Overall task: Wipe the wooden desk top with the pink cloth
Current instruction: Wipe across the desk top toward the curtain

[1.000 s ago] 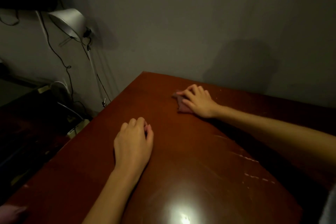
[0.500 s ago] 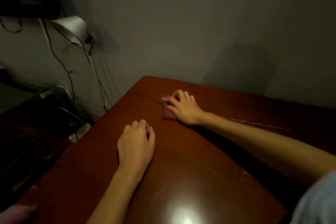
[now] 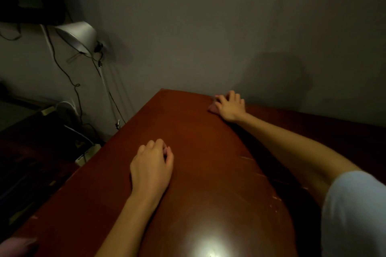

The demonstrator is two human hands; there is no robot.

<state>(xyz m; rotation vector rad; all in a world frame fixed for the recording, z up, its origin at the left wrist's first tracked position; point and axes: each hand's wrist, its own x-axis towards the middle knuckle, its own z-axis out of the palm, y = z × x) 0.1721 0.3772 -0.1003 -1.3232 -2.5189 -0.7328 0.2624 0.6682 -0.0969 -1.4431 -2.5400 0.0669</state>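
The right fingers (image 3: 231, 95) lie spread and fairly straight, pressing flat on the pink cloth (image 3: 212, 108), which sits bunched under the right hand (image 3: 229, 107) at the far edge of the wooden desk top (image 3: 198, 173), close to where it meets the grey wall (image 3: 208, 27). Only a small fold of the cloth shows, at the hand's thumb side; the palm covers the rest. The right forearm stretches back across the desk to a pale sleeve (image 3: 353, 215) at the lower right. The left fingers (image 3: 159, 144) are loosely curled with their tips tucked under, holding nothing, and the left hand (image 3: 150, 165) rests knuckles-up on the desk nearer the person, well apart from the cloth. A bright patch of reflected light (image 3: 208, 244) lies on the near part of the wood, and pale scratches (image 3: 246, 158) mark its surface toward the right. Beyond the desk's left edge a silver lamp shade (image 3: 77, 36) hangs against the wall with dark cables trailing down, and a white power strip (image 3: 87, 153) lies low beside the desk.
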